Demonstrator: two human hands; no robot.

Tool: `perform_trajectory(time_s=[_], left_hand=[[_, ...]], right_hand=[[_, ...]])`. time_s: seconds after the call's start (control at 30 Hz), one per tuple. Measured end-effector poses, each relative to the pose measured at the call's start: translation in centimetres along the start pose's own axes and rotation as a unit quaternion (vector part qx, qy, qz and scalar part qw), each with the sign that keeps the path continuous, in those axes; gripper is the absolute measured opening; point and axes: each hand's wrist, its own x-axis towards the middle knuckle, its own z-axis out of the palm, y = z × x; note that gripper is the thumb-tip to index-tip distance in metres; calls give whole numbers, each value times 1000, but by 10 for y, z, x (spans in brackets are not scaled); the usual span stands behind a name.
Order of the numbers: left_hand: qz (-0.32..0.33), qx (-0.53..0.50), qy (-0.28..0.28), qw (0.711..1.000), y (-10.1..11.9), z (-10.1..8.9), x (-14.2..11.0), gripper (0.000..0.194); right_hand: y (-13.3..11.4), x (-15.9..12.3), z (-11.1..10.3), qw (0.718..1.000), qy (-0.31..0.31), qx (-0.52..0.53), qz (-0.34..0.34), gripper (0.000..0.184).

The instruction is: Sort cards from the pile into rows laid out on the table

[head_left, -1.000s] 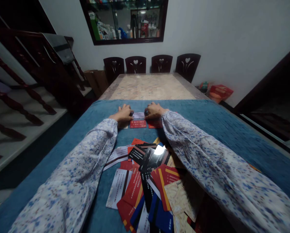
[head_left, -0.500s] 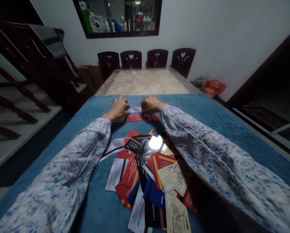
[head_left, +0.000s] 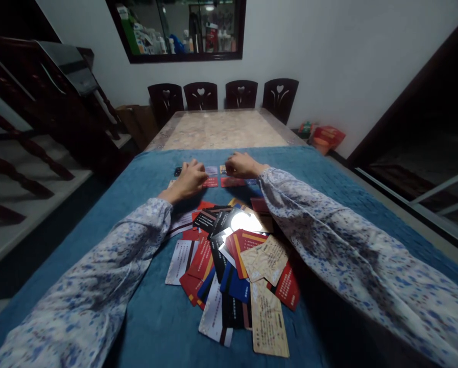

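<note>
Cards lie in two short rows across the blue cloth (head_left: 152, 168). My left hand (head_left: 190, 180) rests over the left part of these rows, fingers bent downward but apart, its tips beside a pale lavender card (head_left: 212, 170) and a red card (head_left: 212, 182). Partly covered by that hand is a black card (head_left: 177, 171). My right hand (head_left: 242, 164) is curled closed at a yellowish card (head_left: 223, 169), whose left edge shows. Below it are another red card (head_left: 232, 182) and a blue card (head_left: 250, 182). Between my forearms spreads a loose pile of overlapping cards (head_left: 201, 258).
Beyond the cloth, the stone tabletop (head_left: 221, 128) runs back to several dark chairs (head_left: 201, 96) along the wall. A stair railing (head_left: 25, 138) stands to the left. An orange bin (head_left: 321, 145) sits on the floor at the right.
My left hand has drawn nearer to me, uncovering the black card. My right hand has shifted slightly right, and the yellowish card now shows beside the lavender one. The view has turned a little.
</note>
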Motion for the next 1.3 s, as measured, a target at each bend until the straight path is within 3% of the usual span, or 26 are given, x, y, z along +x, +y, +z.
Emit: perform_trajectory(time_s=[0.43,0.67,0.9,1.1,1.3], left_hand=[[56,21,3,998,50,7,0,29],[133,16,47,990,73,15,7,24],[158,-13,40,987,101,19,12,23],[184,-21,2,983,109,24,16,32],[202,-22,-22,979,110,29,22,31]], right_hand=[[5,-52,-6,1000,-7,0,9,23],[17,-85,4,1000,17,1,20,18],[25,-118,12,999,26,20,24,17],[30,-135,18,999,14,40,22,15],[39,-151,29,996,9,78,-50,21]])
